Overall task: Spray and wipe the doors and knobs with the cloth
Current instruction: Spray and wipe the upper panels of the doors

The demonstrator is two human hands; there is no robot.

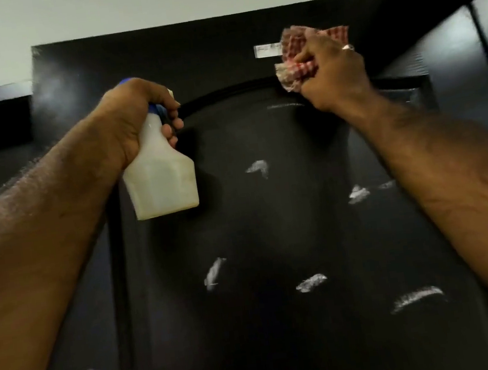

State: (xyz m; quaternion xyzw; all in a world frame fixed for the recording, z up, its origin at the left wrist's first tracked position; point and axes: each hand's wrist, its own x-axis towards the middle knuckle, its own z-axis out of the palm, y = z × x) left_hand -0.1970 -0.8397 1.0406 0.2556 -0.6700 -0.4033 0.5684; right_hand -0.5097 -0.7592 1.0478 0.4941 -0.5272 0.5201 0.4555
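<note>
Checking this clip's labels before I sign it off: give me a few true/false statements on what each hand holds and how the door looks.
1. The left hand grips a white spray bottle. True.
2. The right hand is empty. False: it clutches a red-and-white checked cloth, bunched up.
3. The cloth is held up near the top edge of the black door. True.
4. The door's surface is spotless. False: several white smears are scattered across it.
5. The spray bottle has a red top. False: the part showing above the hand is blue.
</note>
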